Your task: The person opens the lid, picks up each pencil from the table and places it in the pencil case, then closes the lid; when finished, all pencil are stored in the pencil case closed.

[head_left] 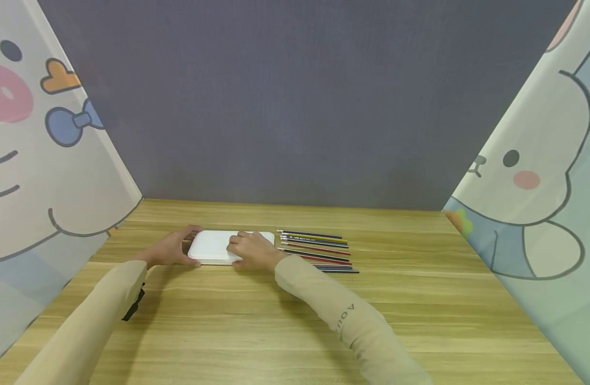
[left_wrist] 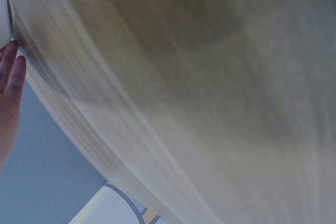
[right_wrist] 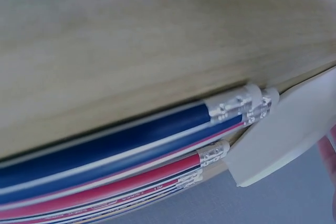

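Observation:
A flat white case (head_left: pixel 213 247) with rounded corners lies on the wooden table. Its left end sits between the thumb and fingers of my left hand (head_left: pixel 171 248), which holds it at the far and near corners. In the left wrist view, the left fingertips (left_wrist: pixel 11 51) reach the case's edge. My right hand (head_left: pixel 253 250) lies over the right half of the case, fingers bent on its top and thumb at the near edge. Just right of the case are several pencils (head_left: pixel 319 249) in a row. Close up, the right wrist view shows their white eraser ends beside the case (right_wrist: pixel 286 135).
Blue, red, yellow and dark pencils lie roughly parallel, partly under the right forearm's line. A dark grey panel (head_left: pixel 295 107) stands along the table's back edge. Cartoon-printed panels (head_left: pixel 83 176) flank the table on both sides. Beige sleeves (head_left: pixel 343 315) cover both forearms.

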A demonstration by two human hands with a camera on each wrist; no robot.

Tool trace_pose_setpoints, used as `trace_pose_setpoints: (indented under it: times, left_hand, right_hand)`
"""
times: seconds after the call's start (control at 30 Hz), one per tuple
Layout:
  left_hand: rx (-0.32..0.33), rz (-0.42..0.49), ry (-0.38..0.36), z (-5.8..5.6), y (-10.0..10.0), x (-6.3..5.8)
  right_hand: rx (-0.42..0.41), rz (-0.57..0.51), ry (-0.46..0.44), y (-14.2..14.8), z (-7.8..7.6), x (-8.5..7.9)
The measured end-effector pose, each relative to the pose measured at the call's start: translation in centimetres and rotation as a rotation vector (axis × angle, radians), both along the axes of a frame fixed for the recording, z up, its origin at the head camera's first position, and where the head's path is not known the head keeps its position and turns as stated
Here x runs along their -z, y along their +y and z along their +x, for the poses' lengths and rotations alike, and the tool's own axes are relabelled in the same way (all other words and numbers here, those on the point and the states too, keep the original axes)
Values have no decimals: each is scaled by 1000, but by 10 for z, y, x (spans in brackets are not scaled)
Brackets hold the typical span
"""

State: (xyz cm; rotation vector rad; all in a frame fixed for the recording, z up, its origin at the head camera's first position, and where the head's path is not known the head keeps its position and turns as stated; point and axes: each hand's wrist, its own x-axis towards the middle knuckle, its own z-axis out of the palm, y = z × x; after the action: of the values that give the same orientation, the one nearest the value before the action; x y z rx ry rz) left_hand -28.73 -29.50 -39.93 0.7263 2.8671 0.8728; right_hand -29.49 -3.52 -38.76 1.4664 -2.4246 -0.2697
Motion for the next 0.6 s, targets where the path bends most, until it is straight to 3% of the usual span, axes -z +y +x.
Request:
trace_pose_setpoints:
  times: [0.33,0.6]
  left_hand:
    - [-3,-19,23,-4,-5,5]
    - [3,-22,35,-4,-3,4]
  right_hand:
    - [-39,36,110,-3,0,1]
    - [-46,31,121,-4,-1,2]
